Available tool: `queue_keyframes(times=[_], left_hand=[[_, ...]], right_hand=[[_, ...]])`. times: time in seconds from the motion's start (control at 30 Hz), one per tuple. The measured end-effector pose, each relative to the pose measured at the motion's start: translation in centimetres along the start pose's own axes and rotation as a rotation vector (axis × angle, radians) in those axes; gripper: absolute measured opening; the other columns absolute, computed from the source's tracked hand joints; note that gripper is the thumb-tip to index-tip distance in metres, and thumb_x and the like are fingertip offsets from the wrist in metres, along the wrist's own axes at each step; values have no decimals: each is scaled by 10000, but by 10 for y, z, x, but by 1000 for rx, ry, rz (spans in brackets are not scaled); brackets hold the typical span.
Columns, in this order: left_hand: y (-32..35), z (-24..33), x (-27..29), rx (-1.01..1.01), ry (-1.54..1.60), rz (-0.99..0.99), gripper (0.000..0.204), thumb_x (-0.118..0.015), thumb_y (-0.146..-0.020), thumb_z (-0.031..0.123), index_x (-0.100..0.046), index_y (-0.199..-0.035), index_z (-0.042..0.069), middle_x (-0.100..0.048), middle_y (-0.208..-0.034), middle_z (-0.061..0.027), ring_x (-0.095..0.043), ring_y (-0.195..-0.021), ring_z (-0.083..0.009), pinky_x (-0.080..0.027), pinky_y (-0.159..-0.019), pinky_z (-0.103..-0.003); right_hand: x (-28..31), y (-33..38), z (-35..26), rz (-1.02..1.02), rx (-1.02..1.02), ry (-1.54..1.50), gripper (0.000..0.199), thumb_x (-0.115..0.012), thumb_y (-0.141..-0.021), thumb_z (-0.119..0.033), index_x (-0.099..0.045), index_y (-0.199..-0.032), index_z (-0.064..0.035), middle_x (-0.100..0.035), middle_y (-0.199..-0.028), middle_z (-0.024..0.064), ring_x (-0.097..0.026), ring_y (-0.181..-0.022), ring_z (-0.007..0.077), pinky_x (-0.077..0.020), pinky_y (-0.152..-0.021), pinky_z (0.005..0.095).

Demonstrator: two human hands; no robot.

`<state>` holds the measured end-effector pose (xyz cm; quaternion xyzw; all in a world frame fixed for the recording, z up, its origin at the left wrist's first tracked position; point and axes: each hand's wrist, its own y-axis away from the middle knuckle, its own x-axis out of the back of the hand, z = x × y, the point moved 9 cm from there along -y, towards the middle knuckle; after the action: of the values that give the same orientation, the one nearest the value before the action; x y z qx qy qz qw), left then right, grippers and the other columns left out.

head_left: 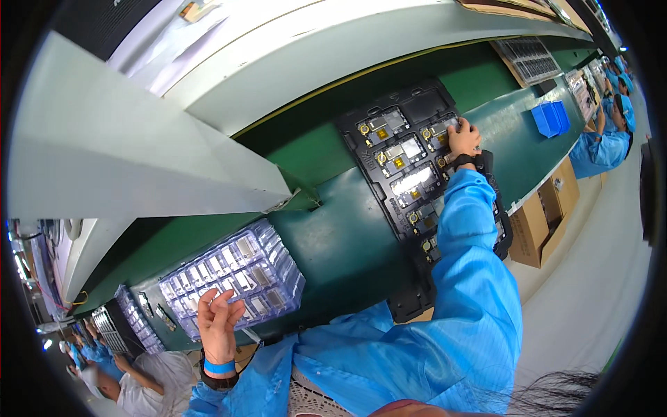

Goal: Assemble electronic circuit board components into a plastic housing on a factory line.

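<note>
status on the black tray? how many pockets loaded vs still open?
Several black tray pockets near the top already hold parts. Right hand rests on its far edge; left hand is open beside the clear tray of parts. Lower pockets are hidden by the sleeve; no exact count.

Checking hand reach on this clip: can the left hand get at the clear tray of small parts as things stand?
Probably yes. The left hand is open at the near edge of the clear tray, fingers over its front cells, with nothing between them. The right hand is away on the black tray.
</note>
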<state>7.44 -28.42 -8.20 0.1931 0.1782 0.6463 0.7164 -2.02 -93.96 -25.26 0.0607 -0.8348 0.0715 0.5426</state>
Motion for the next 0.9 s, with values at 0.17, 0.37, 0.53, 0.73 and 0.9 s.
queue_keyframes(times=[0.17,0.37,0.53,0.73,0.9], left_hand=[[0,-6,9,34,-29,26,269,-483,-849,89,-403,-1106,72,-547,-1017,-115,-583,-818,-207,-492,-721,-311],[1,-13,10,62,-38,49,263,-479,-849,76,-402,-1100,65,-555,-999,-117,-586,-798,-211,-492,-708,-311],[-2,-19,3,92,-42,27,256,-486,-848,82,-405,-1091,70,-558,-992,-117,-586,-798,-209,-492,-705,-308],[-3,-23,-4,109,-66,13,260,-492,-849,94,-405,-1094,75,-553,-1000,-119,-585,-803,-208,-493,-710,-307],[-3,-25,-7,127,-68,12,261,-481,-853,90,-403,-1101,73,-550,-1004,-120,-583,-810,-208,-493,-711,-305]], right_hand=[[-11,-23,12,-41,-43,-205,364,-635,-695,-244,-555,-1049,-275,-410,-1195,65,-263,-1183,267,-100,-924,604],[-26,-44,30,-42,74,-346,341,-651,-680,-228,-581,-1010,-271,-411,-1195,57,-274,-1173,264,-104,-944,576],[-28,-51,42,-77,54,-413,332,-647,-661,-199,-596,-982,-266,-448,-1160,62,-319,-1138,281,-171,-958,508],[5,-8,6,60,-9,-156,269,-623,-676,-248,-609,-943,-269,-460,-1151,54,-331,-1147,266,-128,-903,627],[11,3,-11,239,102,62,220,-625,-705,-305,-604,-924,-304,-431,-1183,49,-332,-1154,260,-147,-911,618]])
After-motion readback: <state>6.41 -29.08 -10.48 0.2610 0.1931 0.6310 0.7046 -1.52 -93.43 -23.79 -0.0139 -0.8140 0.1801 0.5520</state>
